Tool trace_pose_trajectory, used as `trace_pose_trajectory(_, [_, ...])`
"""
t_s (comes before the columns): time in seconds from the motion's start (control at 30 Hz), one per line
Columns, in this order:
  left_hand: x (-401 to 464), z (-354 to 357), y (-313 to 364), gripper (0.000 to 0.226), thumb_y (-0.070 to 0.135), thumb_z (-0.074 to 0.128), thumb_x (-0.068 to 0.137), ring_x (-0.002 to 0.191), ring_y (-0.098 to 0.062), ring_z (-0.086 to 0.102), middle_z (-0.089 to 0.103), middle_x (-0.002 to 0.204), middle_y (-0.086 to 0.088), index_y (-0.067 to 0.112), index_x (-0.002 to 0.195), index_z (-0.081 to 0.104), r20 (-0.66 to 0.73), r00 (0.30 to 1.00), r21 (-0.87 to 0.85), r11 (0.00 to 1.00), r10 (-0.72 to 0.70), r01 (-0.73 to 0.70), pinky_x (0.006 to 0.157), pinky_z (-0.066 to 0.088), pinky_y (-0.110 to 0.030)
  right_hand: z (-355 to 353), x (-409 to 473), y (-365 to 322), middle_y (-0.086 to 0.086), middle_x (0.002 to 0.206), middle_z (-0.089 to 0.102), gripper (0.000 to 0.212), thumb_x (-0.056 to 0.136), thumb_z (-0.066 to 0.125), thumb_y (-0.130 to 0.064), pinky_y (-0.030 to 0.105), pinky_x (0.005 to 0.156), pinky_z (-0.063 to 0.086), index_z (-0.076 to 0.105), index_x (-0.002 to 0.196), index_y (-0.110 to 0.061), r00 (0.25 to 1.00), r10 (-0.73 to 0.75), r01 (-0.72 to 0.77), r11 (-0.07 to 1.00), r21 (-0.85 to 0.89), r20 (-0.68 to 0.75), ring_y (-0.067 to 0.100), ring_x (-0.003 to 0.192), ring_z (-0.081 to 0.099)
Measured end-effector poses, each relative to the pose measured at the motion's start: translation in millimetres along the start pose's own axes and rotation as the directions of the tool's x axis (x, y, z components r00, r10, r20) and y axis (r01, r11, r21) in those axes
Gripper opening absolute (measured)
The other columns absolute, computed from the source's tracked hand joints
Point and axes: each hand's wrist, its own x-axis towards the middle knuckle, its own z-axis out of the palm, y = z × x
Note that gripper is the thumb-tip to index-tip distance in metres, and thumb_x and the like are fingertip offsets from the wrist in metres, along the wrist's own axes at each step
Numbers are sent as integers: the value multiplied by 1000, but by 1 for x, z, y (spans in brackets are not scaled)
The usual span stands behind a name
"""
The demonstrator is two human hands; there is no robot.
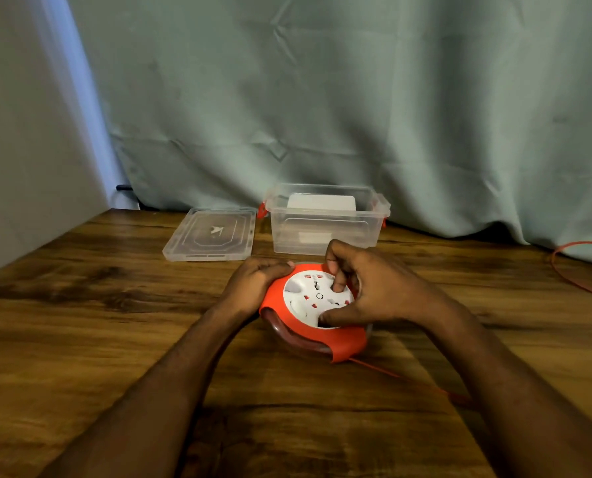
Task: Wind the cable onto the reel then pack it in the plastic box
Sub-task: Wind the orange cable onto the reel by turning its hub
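Observation:
A round orange cable reel (301, 326) with a white socket face lies flat on the wooden table (98, 305) in the middle. My left hand (256, 282) grips its left rim. My right hand (363, 288) lies over the white face, with curled fingertips and thumb pressed into it. A thin orange cable (408, 379) leaves the reel's near right side, runs under my right forearm and shows again at the far right. Behind the reel stands the clear plastic box (325, 229) with red latches, its top open.
The box's clear lid (212, 236) lies flat on the table to the left of the box. A grey-green curtain (356, 98) hangs behind the table. A pale wall (18, 132) borders the table's left edge.

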Motion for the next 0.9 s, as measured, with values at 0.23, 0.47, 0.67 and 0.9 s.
trace_pose_trajectory(0.23, [0,0,1,25,16,65,93,72,-35,69,76,84,-25,12,75,81,1,1000,5,1000,15,-15,73,52,-40,3,-1,-8,-8,72,69,56,62,88,-62,38,61,50,49,87,-31,998,40,-45,994,-97,-54,6,65,60])
trace_pose_trajectory(0.47, [0,1,0,24,15,65,93,78,-39,68,73,92,-33,-5,88,76,-11,1000,-14,1000,5,-5,75,52,-42,15,6,-16,-11,62,51,58,68,81,-74,30,56,29,51,73,-25,982,126,-148,976,-161,-139,2,62,46])
trace_pose_trajectory(0.67, [-2,2,3,19,14,65,93,77,-34,70,77,86,-22,8,83,80,-1,1000,-4,1000,-3,3,76,54,-41,19,9,-21,-12,71,65,49,77,78,-68,26,55,36,64,70,-21,978,175,-189,972,-136,-113,1,69,59])
trace_pose_trajectory(0.9, [-2,0,2,24,18,65,93,77,-42,67,73,90,-32,2,81,78,-12,1000,13,1000,-15,15,78,51,-50,-10,1,8,-17,98,76,49,74,86,-18,32,58,51,64,113,-37,998,-17,12,997,79,59,0,61,59])
